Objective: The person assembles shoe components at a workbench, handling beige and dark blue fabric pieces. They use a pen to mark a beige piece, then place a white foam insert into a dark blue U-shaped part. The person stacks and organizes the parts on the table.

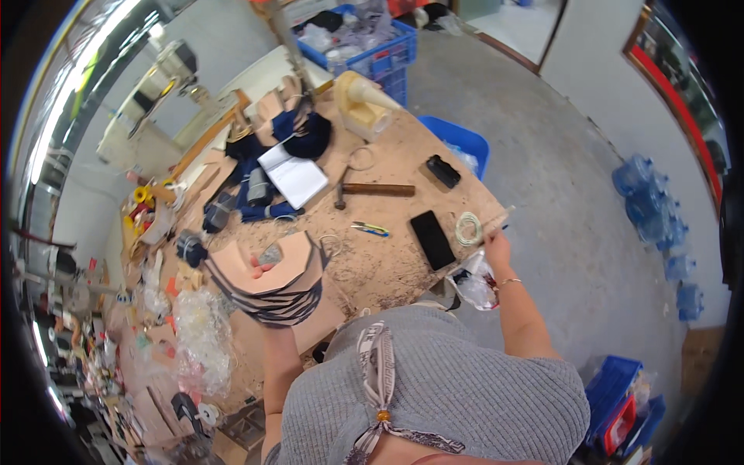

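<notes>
1 stack of cut pieces [291, 280] is above the counter [395, 267], left grip [261, 268] closed around it, probably to hold layers together. right grip [498, 252], beside the coiled cord [459, 232]: state unclear.

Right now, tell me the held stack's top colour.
The stack is light tan on top, clearest in the head view.

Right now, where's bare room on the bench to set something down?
Between hammer, black block and cream cone; also between yellow-blue tool and near bench edge, though specked. Crowded: leftward, around notebook, dark bundles and stack in left hand.
</notes>
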`<state>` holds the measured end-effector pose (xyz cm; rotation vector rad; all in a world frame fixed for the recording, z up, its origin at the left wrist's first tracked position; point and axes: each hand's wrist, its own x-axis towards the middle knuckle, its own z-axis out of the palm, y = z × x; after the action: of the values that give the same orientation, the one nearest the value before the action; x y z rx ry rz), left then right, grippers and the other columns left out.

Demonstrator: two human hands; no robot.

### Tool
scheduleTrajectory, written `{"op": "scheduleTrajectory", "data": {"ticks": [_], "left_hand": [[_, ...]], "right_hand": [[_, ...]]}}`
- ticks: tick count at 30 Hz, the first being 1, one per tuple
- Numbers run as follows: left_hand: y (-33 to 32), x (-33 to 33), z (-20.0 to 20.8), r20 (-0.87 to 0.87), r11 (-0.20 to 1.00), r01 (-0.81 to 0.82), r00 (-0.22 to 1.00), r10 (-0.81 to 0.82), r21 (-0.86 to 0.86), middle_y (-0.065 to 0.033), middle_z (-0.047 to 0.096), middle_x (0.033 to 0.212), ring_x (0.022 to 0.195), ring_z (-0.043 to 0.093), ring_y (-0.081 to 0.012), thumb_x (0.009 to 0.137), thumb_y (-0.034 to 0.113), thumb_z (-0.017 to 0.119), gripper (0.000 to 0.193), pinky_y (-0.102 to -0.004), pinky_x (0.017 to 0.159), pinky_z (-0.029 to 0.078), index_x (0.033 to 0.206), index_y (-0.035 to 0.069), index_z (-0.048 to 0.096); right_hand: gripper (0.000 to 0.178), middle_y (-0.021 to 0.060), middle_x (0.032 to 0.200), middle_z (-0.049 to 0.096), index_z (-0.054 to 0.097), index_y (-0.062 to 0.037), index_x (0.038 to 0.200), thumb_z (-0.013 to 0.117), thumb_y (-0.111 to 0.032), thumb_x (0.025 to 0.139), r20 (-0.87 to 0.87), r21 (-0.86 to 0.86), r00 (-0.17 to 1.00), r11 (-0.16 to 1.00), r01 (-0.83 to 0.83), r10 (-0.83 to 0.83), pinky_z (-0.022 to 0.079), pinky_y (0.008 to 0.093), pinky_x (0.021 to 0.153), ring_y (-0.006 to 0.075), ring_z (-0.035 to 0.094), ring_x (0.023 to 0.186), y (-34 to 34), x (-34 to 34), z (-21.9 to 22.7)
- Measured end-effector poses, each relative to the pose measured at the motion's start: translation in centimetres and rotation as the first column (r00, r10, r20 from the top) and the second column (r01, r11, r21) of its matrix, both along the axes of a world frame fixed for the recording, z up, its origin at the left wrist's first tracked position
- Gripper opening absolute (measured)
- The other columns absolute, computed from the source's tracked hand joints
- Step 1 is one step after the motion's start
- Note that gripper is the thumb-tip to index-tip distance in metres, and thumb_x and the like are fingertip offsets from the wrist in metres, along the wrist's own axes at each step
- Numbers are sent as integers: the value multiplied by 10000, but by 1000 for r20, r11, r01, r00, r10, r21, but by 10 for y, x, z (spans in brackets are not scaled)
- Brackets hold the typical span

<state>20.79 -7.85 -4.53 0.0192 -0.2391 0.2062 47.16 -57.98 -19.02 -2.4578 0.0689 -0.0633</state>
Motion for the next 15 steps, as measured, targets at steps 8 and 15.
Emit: {"op": "scheduleTrajectory", "data": {"ticks": [8, 15], "left_hand": [[-38, -20, -2, 0, 914, -402, 916, 402, 58, -38, 596, 1020, 1136, 489, -245, 978, 297, 383, 479, -496, 1032, 369, 1362, 11, 389], [-56, -36, 49, -278, 722, -619, 667, 691, 308, -87, 631, 860, 895, 600, -261, 889, 600, 425, 702, -363, 867, 490, 1180, -30, 532]], "right_hand": [[348, 213, 1012, 633, 549, 32, 1098, 611, -224, 870, -10, 136, 998, 989, 57, -57, 465, 385, 803, 318, 611, 902, -8, 2, 7], [463, 113, 925, 642, 542, 57, 1154, 697, -207, 806, -411, 238, 887, 964, -118, 210, 483, 331, 761, 204, 603, 837, 76, -58, 95]]}}
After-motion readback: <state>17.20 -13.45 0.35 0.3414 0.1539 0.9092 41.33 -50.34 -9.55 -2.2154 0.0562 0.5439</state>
